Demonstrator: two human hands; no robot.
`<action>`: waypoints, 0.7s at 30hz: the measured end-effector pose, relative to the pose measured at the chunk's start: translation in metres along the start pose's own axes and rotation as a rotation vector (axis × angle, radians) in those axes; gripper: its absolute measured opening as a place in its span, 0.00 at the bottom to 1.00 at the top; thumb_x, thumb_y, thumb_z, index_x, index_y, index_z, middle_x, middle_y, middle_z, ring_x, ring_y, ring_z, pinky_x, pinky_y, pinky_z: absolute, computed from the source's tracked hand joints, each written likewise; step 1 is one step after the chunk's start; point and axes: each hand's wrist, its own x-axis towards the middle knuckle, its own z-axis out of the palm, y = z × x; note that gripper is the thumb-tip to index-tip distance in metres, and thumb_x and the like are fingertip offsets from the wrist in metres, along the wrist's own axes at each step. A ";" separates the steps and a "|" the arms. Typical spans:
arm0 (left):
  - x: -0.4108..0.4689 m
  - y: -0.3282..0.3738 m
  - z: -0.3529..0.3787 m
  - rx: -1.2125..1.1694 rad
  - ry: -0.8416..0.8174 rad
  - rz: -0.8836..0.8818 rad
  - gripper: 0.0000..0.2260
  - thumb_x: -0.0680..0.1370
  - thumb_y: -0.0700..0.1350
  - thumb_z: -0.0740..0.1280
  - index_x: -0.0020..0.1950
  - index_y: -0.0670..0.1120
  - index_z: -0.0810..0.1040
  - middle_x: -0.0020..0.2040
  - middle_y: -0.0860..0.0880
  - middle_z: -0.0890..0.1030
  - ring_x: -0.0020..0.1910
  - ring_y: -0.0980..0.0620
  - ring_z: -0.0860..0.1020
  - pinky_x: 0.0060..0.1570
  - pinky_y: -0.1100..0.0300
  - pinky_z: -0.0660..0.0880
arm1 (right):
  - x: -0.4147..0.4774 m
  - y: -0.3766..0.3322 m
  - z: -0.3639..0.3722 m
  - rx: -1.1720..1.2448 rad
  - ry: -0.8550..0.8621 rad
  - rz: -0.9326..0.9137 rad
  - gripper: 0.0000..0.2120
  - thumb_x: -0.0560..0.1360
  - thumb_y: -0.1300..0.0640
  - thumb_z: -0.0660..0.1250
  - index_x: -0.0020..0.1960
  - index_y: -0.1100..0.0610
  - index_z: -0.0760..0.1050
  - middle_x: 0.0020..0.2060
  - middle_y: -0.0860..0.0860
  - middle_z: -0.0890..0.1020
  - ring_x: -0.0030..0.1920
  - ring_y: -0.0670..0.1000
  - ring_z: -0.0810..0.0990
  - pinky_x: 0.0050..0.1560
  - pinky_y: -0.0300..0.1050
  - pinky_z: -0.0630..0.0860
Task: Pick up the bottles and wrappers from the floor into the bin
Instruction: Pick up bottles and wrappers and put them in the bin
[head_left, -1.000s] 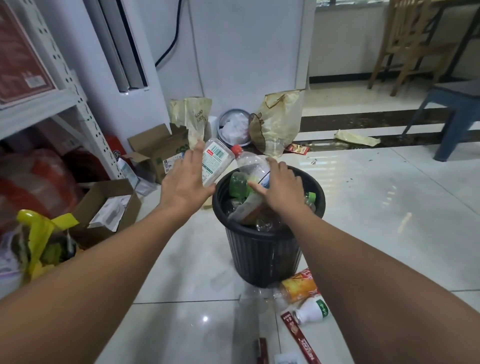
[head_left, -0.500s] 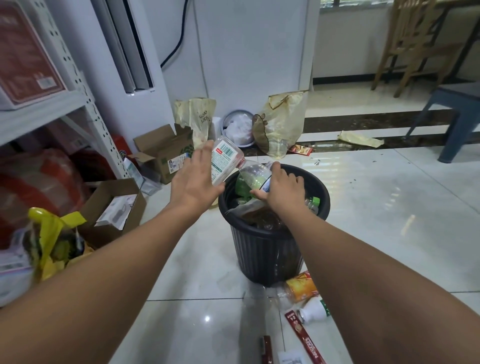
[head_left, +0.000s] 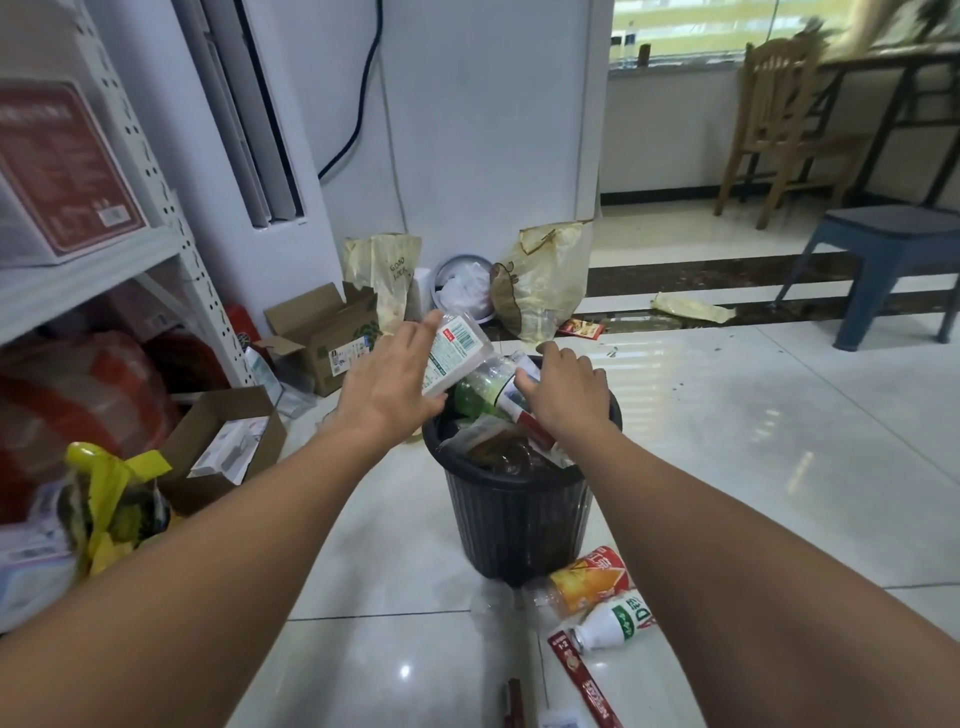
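Plastic in left hand (head_left: 387, 387): barcode bottle (head_left: 454, 353), pinched between thumb and almost straight fingers, leaning to 1 o'clock.
Right hand (head_left: 563, 395): fingers curled on green bottle (head_left: 485, 387), which lies on the pile, axis 10 to 4 o'clock.
Bin (head_left: 519, 519): black, full; its mouth is at 4 o'clock from the left hand, just beside.
Move: probably tip the barcode bottle that way.
Floor: orange bottle (head_left: 589, 579) and red wrapper (head_left: 584, 675), nearer the right arm.

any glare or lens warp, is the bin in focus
Head view: window glare streaks the glossy floor; the wide lens bows the shelf post and stretches both forearms; the bin, the labelled bottle in the left hand and the clear bottle in the right hand are sharp.
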 end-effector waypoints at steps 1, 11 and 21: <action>0.000 0.004 -0.003 0.000 -0.019 0.014 0.40 0.70 0.52 0.71 0.73 0.54 0.49 0.63 0.47 0.67 0.55 0.46 0.72 0.44 0.52 0.75 | -0.002 0.001 -0.005 -0.001 0.002 -0.007 0.22 0.79 0.45 0.55 0.68 0.56 0.66 0.62 0.56 0.74 0.63 0.58 0.71 0.60 0.54 0.66; 0.002 0.048 -0.006 0.163 -0.085 0.228 0.39 0.72 0.57 0.69 0.75 0.59 0.48 0.61 0.47 0.67 0.55 0.48 0.68 0.52 0.57 0.67 | -0.008 0.032 -0.061 -0.012 0.127 0.082 0.16 0.78 0.50 0.58 0.63 0.57 0.70 0.60 0.56 0.77 0.60 0.58 0.74 0.57 0.53 0.68; 0.002 0.070 0.037 0.120 -0.252 0.332 0.36 0.72 0.47 0.71 0.74 0.55 0.53 0.68 0.50 0.67 0.66 0.47 0.65 0.65 0.52 0.64 | -0.003 0.038 -0.079 -0.038 0.182 0.026 0.14 0.80 0.52 0.55 0.61 0.57 0.70 0.56 0.55 0.77 0.58 0.59 0.74 0.57 0.53 0.67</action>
